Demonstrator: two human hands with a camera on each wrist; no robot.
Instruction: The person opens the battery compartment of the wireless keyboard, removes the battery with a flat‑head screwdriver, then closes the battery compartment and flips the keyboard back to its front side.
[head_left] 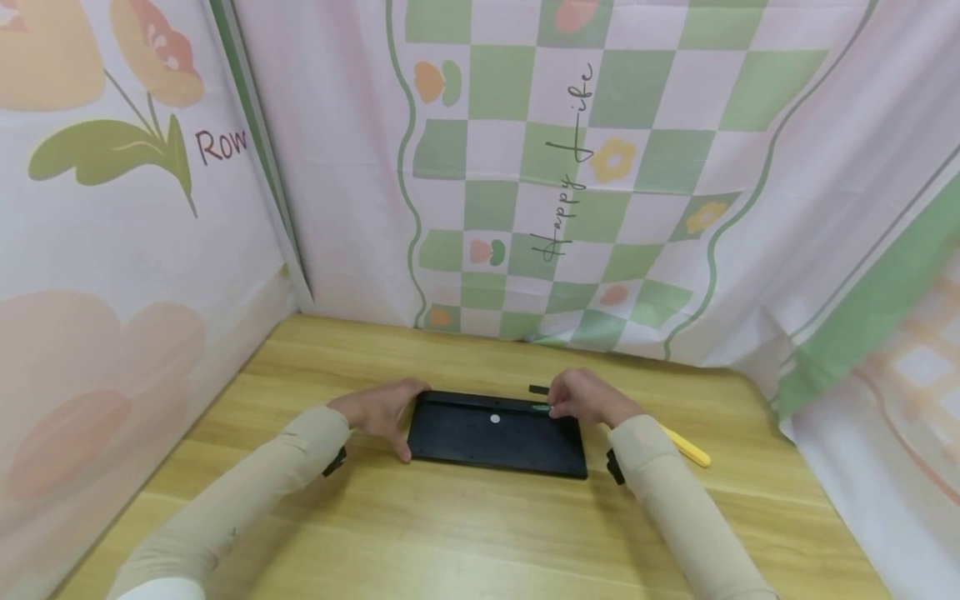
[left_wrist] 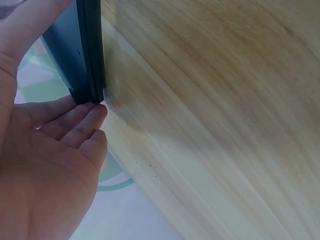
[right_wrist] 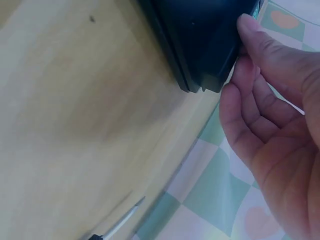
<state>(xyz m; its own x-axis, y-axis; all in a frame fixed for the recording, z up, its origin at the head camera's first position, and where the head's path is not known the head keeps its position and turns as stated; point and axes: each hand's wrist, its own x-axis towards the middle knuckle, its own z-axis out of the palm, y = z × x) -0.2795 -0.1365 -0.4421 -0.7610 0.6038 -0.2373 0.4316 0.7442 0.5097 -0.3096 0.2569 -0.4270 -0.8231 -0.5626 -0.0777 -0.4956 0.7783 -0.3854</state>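
Observation:
A black keyboard [head_left: 480, 442] lies underside up on the table, with a white round sticker [head_left: 495, 419] on it. My left hand [head_left: 381, 412] spans its left end, thumb at the near edge and fingers at the far one. In the left wrist view the fingertips [left_wrist: 97, 112] touch the keyboard's corner [left_wrist: 89, 95]. Over the far right part, my right hand [head_left: 588, 397] pinches a small green battery [head_left: 542, 408] at the raised back strip. Its thumb [right_wrist: 250, 25] lies against the keyboard's edge in the right wrist view; the fingers hide most of the battery.
A short black strip [head_left: 537, 389] lies behind the keyboard near my right fingers. To the right is a screwdriver with a yellow handle [head_left: 688, 447]; its metal shaft [right_wrist: 125, 218] shows in the right wrist view. Patterned curtains [head_left: 495, 167] border the wooden table [head_left: 420, 533].

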